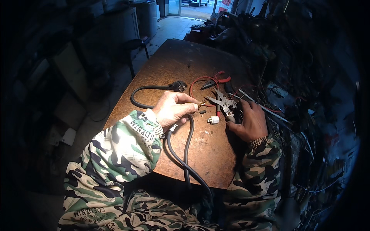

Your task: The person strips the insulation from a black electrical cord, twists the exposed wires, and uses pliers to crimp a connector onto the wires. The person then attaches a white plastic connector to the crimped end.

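My left hand [173,109] pinches a wire end with a small brass-coloured terminal [203,103] between thumb and fingertips. A black power cable [182,159] runs below that hand and hangs over the table's near edge. Its black plug [178,86] lies just beyond the hand. My right hand [251,122] is wrapped round the handles of grey metal wire pliers [225,103], whose jaws point left, close to the terminal. Between the hands, a white connector housing [213,120] and a small black piece [203,112] lie on the tabletop.
Red-handled pliers [222,80] and a loop of thin red wire [191,89] lie past the hands on the wooden table [154,73]. Dark tangled cables and parts [304,115] crowd the right side. A black stool [133,45] stands beyond the table's left edge.
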`<state>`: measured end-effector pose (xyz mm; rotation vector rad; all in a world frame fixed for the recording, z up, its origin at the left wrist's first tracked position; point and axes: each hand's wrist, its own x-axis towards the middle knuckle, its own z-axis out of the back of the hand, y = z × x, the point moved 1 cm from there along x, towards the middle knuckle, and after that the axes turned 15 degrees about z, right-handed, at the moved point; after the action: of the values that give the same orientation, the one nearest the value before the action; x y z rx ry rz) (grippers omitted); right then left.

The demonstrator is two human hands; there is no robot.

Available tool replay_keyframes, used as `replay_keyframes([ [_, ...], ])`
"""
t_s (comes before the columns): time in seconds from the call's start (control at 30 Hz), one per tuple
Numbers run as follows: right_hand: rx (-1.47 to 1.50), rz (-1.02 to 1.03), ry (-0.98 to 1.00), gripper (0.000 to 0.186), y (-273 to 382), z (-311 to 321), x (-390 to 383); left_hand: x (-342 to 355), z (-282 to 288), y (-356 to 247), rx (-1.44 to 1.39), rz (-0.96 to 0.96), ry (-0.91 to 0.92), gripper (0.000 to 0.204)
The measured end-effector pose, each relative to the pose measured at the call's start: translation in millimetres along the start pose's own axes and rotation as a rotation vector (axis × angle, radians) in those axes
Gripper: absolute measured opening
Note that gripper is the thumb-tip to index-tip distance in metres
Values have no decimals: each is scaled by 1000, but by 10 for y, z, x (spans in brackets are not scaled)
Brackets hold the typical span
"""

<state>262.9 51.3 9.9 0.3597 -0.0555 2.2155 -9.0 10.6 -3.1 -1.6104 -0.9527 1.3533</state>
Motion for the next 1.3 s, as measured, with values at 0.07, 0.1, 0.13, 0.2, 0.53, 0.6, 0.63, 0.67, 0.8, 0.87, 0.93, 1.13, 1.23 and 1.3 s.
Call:
replay_keyframes([
  [0.07,-12,11,-53,75,27,1,10,3,18,22,-105,9,47,24],
  [0.1,14,2,-104,74,34,13,11,9,27,33,-157,13,73,24],
  [0.13,44,-1,-155,73,45,26,36,9,61,43,-248,25,106,23],
  [0.2,17,57,-318,65,58,61,37,-2,102,70,-343,24,131,21],
  [0.53,837,59,-279,45,41,148,-4,79,178,86,-552,-46,199,15],
  [0.6,429,197,-320,50,101,85,62,61,219,96,-566,-37,174,13],
  [0.63,366,215,-314,52,102,99,35,101,196,100,-572,-38,198,12],
  [0.67,305,233,-307,54,110,108,5,121,177,97,-575,-33,218,12],
  [0.8,197,335,-296,64,146,134,-6,70,184,52,-594,-43,252,12],
  [0.87,197,364,-285,64,149,138,-8,93,187,72,-599,-50,266,12],
  [0.93,194,365,-252,65,149,145,-20,124,180,88,-596,-46,281,12],
  [1.13,128,374,-300,62,148,162,-29,113,154,47,-550,-42,300,11],
  [1.23,143,402,-329,61,182,129,25,70,200,56,-517,-39,258,13],
  [1.3,147,419,-335,61,153,133,13,75,179,47,-512,-32,295,15],
])
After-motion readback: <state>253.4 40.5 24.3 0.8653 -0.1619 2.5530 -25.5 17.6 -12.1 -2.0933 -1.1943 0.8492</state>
